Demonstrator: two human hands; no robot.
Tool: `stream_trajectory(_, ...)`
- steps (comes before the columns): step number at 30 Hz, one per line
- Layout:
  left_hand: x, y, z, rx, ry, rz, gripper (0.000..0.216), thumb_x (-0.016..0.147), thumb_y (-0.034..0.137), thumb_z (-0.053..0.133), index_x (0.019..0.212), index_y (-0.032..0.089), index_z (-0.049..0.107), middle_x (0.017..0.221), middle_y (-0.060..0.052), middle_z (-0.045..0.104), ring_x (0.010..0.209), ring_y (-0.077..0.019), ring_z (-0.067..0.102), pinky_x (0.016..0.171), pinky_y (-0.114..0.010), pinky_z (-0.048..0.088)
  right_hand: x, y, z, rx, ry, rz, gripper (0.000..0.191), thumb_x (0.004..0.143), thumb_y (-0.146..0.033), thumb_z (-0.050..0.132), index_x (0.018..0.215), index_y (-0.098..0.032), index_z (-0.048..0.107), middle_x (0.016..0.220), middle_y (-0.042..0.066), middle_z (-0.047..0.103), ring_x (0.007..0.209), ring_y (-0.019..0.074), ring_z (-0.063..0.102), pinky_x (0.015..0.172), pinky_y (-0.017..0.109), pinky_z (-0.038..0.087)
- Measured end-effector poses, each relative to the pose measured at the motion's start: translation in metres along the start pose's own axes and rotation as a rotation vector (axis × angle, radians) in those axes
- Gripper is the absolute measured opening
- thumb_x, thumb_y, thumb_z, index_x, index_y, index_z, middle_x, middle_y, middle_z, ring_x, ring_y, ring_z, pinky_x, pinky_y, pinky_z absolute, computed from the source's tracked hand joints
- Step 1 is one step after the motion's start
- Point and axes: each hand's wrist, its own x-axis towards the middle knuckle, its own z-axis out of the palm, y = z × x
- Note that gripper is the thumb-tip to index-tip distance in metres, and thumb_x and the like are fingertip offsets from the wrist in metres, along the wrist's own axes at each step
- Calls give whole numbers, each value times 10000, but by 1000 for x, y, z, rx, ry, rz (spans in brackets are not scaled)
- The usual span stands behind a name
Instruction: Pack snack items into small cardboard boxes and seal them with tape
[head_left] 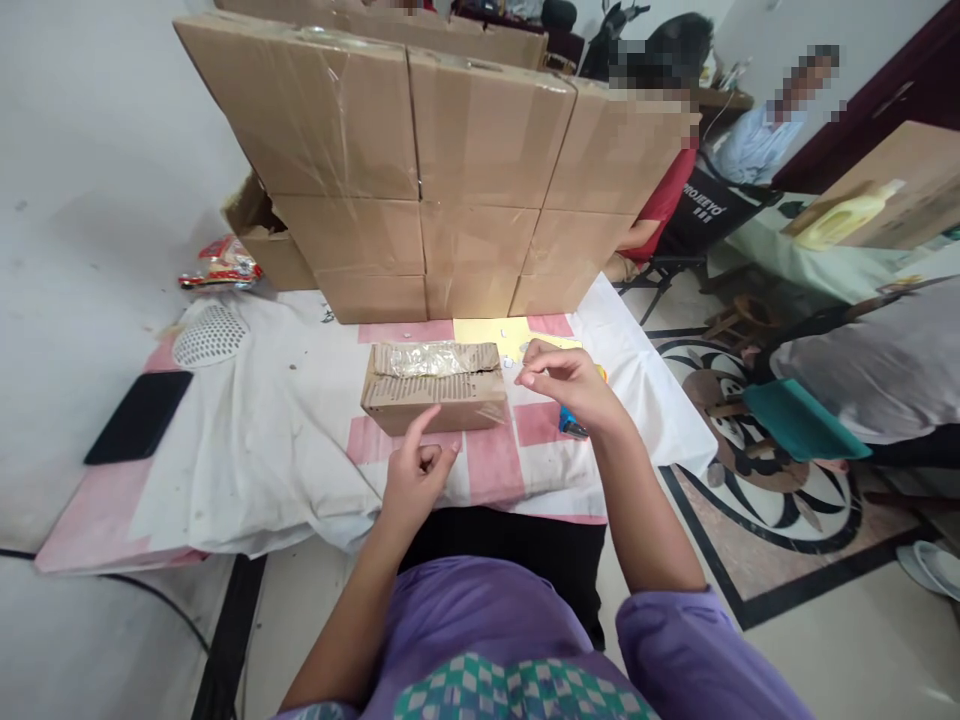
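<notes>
A small cardboard box (431, 408) lies on the table before me, its top covered by shiny, wrinkled clear tape and rows of print. My left hand (412, 480) is at its near side, index finger and thumb stretched apart, the other fingers curled, nothing visible in it. Right of the box, my right hand (566, 385) is raised over the cloth with fingers and thumb bent into a pinch. Whatever may be between the fingertips is too small to tell. Partly behind that wrist lies a blue and black tool (574, 424), perhaps a tape dispenser or cutter.
Stacked taped cartons (480, 140) form a wall at the table's back. A black tablet or phone (139, 418) and a perforated white oval (211, 335) lie left. Small paper scraps (508, 362) dot the cloth. A person in red (671, 195) sits behind the cartons; others sit right.
</notes>
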Motion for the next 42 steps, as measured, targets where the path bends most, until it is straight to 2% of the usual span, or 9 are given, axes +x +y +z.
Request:
stream_trajectory(9, 33, 1, 21, 728, -78, 166, 503, 932, 423, 578, 1413, 274, 583, 595, 26, 632, 543, -160, 577, 595, -240, 353, 80, 66, 12, -304, -134, 89, 277, 761, -429, 748, 672, -168, 717, 675, -1, 619, 674, 136, 509, 674, 283, 388)
stream_trajectory(14, 32, 2, 21, 719, 74, 166, 479, 973, 456, 515, 1357, 182, 598, 621, 15, 655, 556, -168, 615, 572, -239, 341, 88, 79, 14, -410, -114, 67, 197, 788, -350, 711, 705, -173, 728, 666, -15, 598, 671, 132, 510, 685, 275, 381)
stream_trajectory(22, 43, -1, 26, 911, -53, 147, 505, 980, 426, 505, 1469, 302, 526, 649, -4, 695, 586, -181, 645, 570, -232, 349, 89, 87, 12, -422, -105, 29, 168, 804, -321, 718, 715, -179, 723, 724, -8, 575, 704, 142, 536, 716, 283, 419)
stream_trajectory(26, 44, -7, 29, 918, -54, 166, 513, 989, 412, 492, 1495, 324, 495, 647, 0, 692, 558, -177, 630, 579, -230, 369, 86, 94, 20, -550, 51, 46, 95, 773, -264, 749, 803, -183, 711, 932, 54, 559, 990, 233, 560, 929, 370, 455)
stream_trajectory(30, 47, -6, 30, 931, -62, 143, 527, 984, 406, 504, 1505, 332, 478, 666, -4, 703, 578, -186, 644, 582, -233, 368, 89, 105, 23, -636, 338, 130, 716, 650, -257, 838, 1300, -165, 551, 1274, 156, 473, 1230, 333, 462, 1052, 483, 423)
stream_trajectory(33, 48, -6, 33, 915, -65, 120, 505, 985, 410, 496, 1483, 331, 507, 675, -5, 710, 606, -198, 664, 574, -236, 366, 84, 114, 16, -466, 415, 145, 650, 771, -308, 731, 1362, -172, 498, 1300, 164, 519, 1201, 310, 514, 1065, 487, 423)
stream_trajectory(37, 45, -19, 35, 863, -4, 178, 433, 963, 384, 530, 1380, 312, 619, 682, 0, 720, 588, -182, 676, 539, -227, 369, 42, 128, 8, 24, 106, 132, 563, 893, -521, 606, 1359, -213, 530, 1403, 138, 554, 1340, 286, 494, 1161, 456, 349)
stream_trajectory(40, 44, -40, 31, 794, 91, 323, 380, 955, 390, 546, 1298, 294, 679, 639, 6, 705, 538, -171, 666, 521, -224, 404, -2, 142, 13, 258, -142, 110, 987, 821, -682, 666, 1594, -279, 203, 1624, 136, 316, 1458, 285, 393, 1181, 450, 343)
stream_trajectory(42, 44, -56, 27, 749, 155, 430, 370, 961, 410, 542, 1273, 279, 693, 603, 13, 689, 490, -159, 647, 504, -220, 419, -25, 151, 20, 187, -121, 82, 1304, 665, -712, 795, 1624, -281, 23, 1657, 154, 216, 1505, 320, 304, 1198, 482, 314)
